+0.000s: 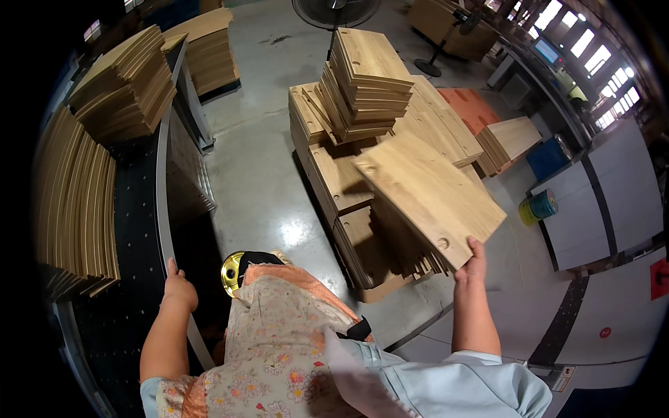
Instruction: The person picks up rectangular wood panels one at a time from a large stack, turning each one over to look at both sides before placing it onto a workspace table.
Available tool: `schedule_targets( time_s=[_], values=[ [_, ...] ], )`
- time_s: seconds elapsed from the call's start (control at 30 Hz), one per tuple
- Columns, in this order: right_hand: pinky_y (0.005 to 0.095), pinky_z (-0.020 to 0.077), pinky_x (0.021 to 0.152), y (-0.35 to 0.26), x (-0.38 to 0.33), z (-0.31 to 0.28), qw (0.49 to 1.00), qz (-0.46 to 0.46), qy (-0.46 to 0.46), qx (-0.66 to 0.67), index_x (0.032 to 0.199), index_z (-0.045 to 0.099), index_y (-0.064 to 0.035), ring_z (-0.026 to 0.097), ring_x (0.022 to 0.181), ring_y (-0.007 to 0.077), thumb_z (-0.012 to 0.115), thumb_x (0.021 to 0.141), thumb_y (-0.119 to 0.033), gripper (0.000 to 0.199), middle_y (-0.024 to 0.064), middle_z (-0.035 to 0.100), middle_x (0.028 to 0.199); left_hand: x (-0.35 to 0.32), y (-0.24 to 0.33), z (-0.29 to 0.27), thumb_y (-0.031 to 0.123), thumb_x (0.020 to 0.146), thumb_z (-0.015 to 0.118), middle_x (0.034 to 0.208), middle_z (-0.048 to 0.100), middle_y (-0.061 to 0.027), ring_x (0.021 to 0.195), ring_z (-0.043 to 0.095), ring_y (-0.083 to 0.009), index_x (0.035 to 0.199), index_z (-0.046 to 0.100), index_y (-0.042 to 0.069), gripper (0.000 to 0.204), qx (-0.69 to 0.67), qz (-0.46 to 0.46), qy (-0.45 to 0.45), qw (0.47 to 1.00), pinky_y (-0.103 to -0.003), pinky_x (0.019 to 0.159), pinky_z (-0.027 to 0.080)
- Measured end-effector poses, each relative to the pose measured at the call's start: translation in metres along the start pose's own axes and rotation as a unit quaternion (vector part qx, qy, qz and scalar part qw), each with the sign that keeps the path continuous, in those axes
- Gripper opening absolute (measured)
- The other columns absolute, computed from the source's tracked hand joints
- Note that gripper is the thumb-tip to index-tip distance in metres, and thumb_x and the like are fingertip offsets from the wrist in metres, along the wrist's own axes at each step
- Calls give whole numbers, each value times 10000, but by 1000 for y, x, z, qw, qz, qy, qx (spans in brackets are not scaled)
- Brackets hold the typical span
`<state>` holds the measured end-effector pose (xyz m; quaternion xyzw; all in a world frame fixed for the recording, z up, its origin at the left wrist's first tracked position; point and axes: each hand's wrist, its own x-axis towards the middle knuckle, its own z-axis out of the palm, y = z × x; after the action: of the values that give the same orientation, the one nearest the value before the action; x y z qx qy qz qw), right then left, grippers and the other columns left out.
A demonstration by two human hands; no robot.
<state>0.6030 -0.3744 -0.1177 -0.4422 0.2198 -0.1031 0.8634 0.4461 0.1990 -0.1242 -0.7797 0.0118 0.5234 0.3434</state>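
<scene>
My right hand grips the near corner of a light wood-grain board, which is tilted above stacked boards. Two small round recesses show near the board's edge. Under it, a row of boards on edge is partly hidden. Behind stands a tall, uneven stack of similar boards. My left hand is by the metal edge of the black worktable, holding nothing that I can see. One finger is stretched out; the others are mostly hidden. Whether the hand touches the edge, I cannot tell.
Stacked boards line the worktable's left side, with another pile beyond. Floor fans stand at the back. More boards lie at the right, near a blue-and-yellow can and white panels. A yellow round object sits beside my apron.
</scene>
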Motion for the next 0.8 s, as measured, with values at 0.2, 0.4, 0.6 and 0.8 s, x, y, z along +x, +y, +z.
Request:
schedule_targets(
  time_s=[0.2,0.4,0.6,0.8],
  values=[
    [432,506,833,-13,53,-54,997,-42,62,19,1139,480,10,587,962,311,597,767,-100,405,164,572,1060,-5,-2,-2,237,879,412,1259,564,-56,1323,326,-269,1184,614,126,382,20,2,18,1000,-550,1095,13],
    [459,484,847,-1,72,-82,990,29,135,12,1185,486,-6,568,1028,317,629,765,-142,465,154,568,1138,-14,0,-9,206,868,414,1232,581,-57,1307,340,-265,1144,639,104,370,0,-5,10,1000,-525,1107,12],
    [416,406,945,-43,113,-99,596,-256,268,-712,1190,500,34,510,1102,338,623,757,-167,493,188,554,1168,4,1,4,260,868,430,1183,608,-50,1258,401,-254,1104,663,127,357,-10,-25,68,997,-514,1106,54],
    [378,406,937,33,110,39,729,-357,-44,-583,1130,557,33,541,1053,330,614,759,-113,402,192,588,1100,-16,23,42,178,681,616,877,643,-93,983,582,-262,719,663,94,104,-385,-54,487,782,-422,978,380]
  ],
)
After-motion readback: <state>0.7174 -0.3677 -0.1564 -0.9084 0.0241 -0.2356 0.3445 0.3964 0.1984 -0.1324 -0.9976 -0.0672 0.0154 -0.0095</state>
